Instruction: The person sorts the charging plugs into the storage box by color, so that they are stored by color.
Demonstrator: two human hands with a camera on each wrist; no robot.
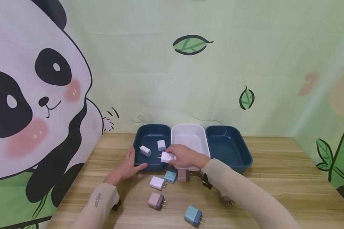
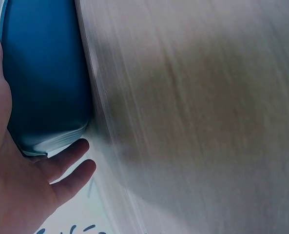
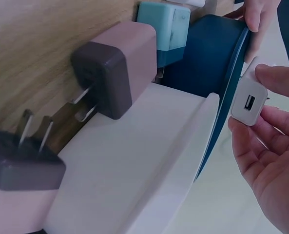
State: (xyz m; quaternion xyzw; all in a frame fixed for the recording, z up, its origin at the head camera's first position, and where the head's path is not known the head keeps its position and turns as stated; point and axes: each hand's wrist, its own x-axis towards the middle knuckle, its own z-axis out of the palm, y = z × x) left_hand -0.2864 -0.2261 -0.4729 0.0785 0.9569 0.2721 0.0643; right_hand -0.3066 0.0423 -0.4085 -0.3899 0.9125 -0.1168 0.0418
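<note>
My right hand (image 1: 186, 156) pinches a white USB charger (image 1: 167, 157) between thumb and fingers, above the front right part of the left dark blue tray (image 1: 152, 167). The charger's USB port faces the right wrist camera, and its prongs point left in the head view. Inside that tray lie two more white chargers, one at the left (image 1: 145, 151) and one at the back right (image 1: 161, 145). Against the tray's front left corner rests my left hand (image 1: 129, 165), thumb along the front and fingers spread along the left side; some fingertips are hidden in the left wrist view.
A white tray (image 1: 190, 127) and another dark blue tray (image 1: 229, 149) adjoin on the right. On the wooden table before them lie a white charger (image 1: 157, 183), blue chargers (image 1: 170, 176) (image 1: 193, 215) and several pink ones (image 1: 156, 201), one partly behind the right forearm.
</note>
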